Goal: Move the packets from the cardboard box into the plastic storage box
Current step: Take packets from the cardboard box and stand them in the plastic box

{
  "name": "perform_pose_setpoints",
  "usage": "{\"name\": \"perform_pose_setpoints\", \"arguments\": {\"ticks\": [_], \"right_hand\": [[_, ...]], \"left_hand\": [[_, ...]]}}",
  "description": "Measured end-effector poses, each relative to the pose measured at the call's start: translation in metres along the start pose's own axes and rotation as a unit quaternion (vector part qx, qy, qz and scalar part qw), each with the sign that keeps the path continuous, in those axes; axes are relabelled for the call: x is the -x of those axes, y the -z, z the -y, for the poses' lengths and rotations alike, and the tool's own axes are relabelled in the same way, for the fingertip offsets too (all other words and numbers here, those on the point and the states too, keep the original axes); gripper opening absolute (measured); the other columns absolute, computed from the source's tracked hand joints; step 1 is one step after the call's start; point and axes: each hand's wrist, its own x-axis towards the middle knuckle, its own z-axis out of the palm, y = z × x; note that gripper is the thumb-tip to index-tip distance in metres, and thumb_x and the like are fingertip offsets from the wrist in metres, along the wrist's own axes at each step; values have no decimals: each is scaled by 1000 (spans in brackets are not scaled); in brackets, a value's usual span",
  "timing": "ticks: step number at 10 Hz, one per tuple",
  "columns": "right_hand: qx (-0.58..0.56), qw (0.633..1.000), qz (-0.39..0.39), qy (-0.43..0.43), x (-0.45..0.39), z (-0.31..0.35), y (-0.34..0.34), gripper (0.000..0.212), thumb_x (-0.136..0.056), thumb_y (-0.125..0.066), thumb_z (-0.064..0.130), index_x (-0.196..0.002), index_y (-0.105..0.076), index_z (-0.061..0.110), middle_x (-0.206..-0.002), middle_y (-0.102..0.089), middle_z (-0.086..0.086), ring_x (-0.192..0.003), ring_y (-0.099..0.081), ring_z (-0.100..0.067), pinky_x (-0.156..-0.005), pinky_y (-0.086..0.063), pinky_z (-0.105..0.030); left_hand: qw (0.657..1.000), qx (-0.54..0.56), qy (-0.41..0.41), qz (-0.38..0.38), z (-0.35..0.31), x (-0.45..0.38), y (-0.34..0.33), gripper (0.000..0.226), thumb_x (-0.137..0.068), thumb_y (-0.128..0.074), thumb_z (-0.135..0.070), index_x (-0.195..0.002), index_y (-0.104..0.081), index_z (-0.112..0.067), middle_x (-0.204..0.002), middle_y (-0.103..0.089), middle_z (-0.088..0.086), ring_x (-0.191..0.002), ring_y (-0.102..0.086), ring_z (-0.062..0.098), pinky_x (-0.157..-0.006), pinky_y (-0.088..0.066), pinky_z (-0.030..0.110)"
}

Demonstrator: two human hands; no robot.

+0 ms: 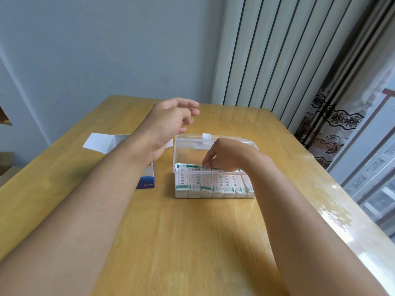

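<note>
A clear plastic storage box (213,196) stands mid-table with its lid (192,146) raised behind it. Several stacks of white, green and pink packets (205,184) fill it in a row. My right hand (226,155) reaches into the box from the right, its curled fingertips touching the tops of the middle packets. My left hand (171,120) hovers above the table behind and left of the box, fingers loosely spread, holding nothing. The blue and white cardboard box (147,180) lies left of the plastic box, mostly hidden under my left forearm, its white flap (98,143) open.
The wooden table (192,242) has bare surface in front of the plastic box. A glossy strip runs along its right edge. A wall is behind, with a white ribbed panel (267,50) and patterned curtain (333,116) at the right.
</note>
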Motion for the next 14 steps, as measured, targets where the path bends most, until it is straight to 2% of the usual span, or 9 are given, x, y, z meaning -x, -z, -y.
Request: {"name": "perform_pose_setpoints", "arguments": {"ticks": [4,5,6,7,8,10,11,13,14], "right_hand": [[15,1000,18,3,3,4,0,30,-103,-55,19,-124,-73,30,-72,-51,21,-71,-51,-6,-54,-36,-18],[11,1000,13,-19,0,1,0,30,-102,-54,14,-124,-72,23,-74,-60,14,-65,-49,-5,-54,-36,-19],[28,997,3,-72,-6,-6,0,29,-96,-56,14,-120,-72,12,-111,-74,-9,-69,-50,-16,-60,-39,-26],[54,993,10,-102,-9,-15,1,28,-94,-56,13,-116,-72,14,-117,-73,-8,-76,-54,-19,-66,-43,-29],[60,993,23,-102,-10,-19,0,28,-94,-57,14,-117,-72,13,-102,-75,-10,-76,-53,-19,-67,-42,-30],[56,994,21,-92,-11,-16,-1,25,-97,-60,20,-119,-72,14,-113,-74,-9,-78,-54,-17,-70,-45,-31],[55,993,12,-102,-11,-18,-1,27,-94,-61,18,-117,-73,14,-103,-77,-8,-75,-52,-17,-69,-44,-31],[42,996,0,-83,-10,-16,0,24,-94,-63,20,-114,-75,15,-112,-72,-10,-74,-50,-16,-70,-44,-31],[49,995,-5,-81,-8,-14,0,29,-95,-58,14,-120,-72,14,-121,-66,-10,-77,-40,-10,-89,-57,-39]], "left_hand": [[1000,1,-2,-1,0,-1,1,37,-87,-48,3,-105,-72,-19,-114,-74,5,-115,-66,21,-106,-50,42],[1000,-1,-4,0,1,-1,2,38,-87,-48,4,-104,-72,-20,-113,-75,3,-115,-66,20,-106,-50,42],[1000,0,-3,0,1,-2,2,39,-84,-48,5,-102,-72,-20,-112,-74,1,-115,-66,20,-105,-51,41],[1000,1,-2,2,1,-1,2,40,-83,-48,6,-104,-72,-19,-113,-74,1,-116,-65,20,-105,-51,40],[1000,0,-3,3,1,-1,2,41,-83,-48,6,-105,-72,-19,-113,-74,0,-115,-65,20,-104,-51,39],[1000,-4,-5,5,1,-1,2,41,-83,-48,6,-105,-72,-20,-113,-73,0,-115,-65,19,-103,-51,39],[1000,-1,-5,5,0,-1,2,40,-84,-48,6,-104,-72,-20,-114,-73,1,-115,-65,20,-104,-51,39],[1000,2,-6,7,2,-1,1,39,-84,-49,6,-101,-72,-21,-114,-73,1,-116,-65,21,-105,-51,40],[1000,4,-6,5,2,-1,1,39,-84,-48,6,-101,-71,-20,-114,-73,2,-116,-65,21,-104,-51,39]]}}
